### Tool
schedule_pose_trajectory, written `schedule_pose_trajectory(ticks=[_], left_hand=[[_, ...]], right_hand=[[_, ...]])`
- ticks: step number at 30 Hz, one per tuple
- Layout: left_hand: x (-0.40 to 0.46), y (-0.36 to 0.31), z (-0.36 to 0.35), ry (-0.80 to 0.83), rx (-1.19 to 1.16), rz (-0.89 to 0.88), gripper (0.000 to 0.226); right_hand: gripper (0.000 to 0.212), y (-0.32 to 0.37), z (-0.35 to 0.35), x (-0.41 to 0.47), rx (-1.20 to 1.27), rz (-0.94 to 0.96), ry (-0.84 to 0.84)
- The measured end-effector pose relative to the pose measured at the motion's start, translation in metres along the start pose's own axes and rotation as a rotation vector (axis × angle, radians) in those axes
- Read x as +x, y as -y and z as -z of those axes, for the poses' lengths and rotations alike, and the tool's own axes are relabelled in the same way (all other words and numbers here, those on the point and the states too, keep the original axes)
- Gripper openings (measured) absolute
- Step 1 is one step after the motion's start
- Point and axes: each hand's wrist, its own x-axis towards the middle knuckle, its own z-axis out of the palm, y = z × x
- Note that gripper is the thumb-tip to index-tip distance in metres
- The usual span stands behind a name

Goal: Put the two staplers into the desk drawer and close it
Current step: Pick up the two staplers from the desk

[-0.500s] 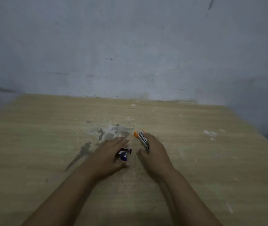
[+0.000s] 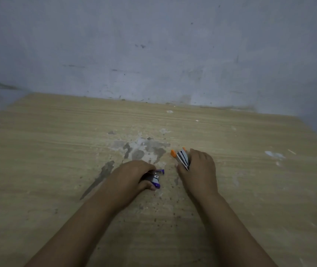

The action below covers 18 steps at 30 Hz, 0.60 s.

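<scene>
Two small staplers lie near the middle of the wooden desk top (image 2: 57,151). My left hand (image 2: 132,176) is curled around the purple stapler (image 2: 156,179), whose purple tip and metal jaw stick out past my fingers to the right. My right hand (image 2: 200,170) grips the orange stapler (image 2: 181,158), whose orange tip points away to the upper left. Both staplers appear to rest on or just above the desk. No drawer is in view.
A worn grey patch (image 2: 140,147) with scraped paint marks the desk just beyond my hands. A stained bluish wall (image 2: 153,54) rises right behind the desk's far edge. The desk's right edge (image 2: 315,132) runs diagonally at the upper right.
My left fingers, which lay flat over the purple stapler, have curled around it. My right hand keeps its hold on the orange stapler.
</scene>
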Motion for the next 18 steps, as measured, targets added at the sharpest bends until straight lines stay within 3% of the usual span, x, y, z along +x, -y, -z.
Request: schedule_pose_trajectory(ticks=[6, 9, 12, 18], left_hand=[[-0.018, -0.009, -0.003, -0.129, 0.007, 0.028, 0.037], [-0.026, -0.015, -0.002, -0.157, 0.007, 0.012, 0.034], [-0.039, -0.029, -0.001, -0.171, -0.003, -0.004, 0.034], [-0.059, -0.067, -0.007, -0.176, -0.007, -0.069, 0.041]], right_hand=[[0.038, 0.008, 0.002, 0.001, -0.113, 0.054, 0.057], [0.026, 0.011, 0.006, -0.004, 0.013, 0.116, 0.043], [0.027, 0.011, 0.017, -0.023, 0.159, 0.176, 0.048], [0.028, -0.018, 0.061, -0.073, 0.227, 0.349, -0.061]])
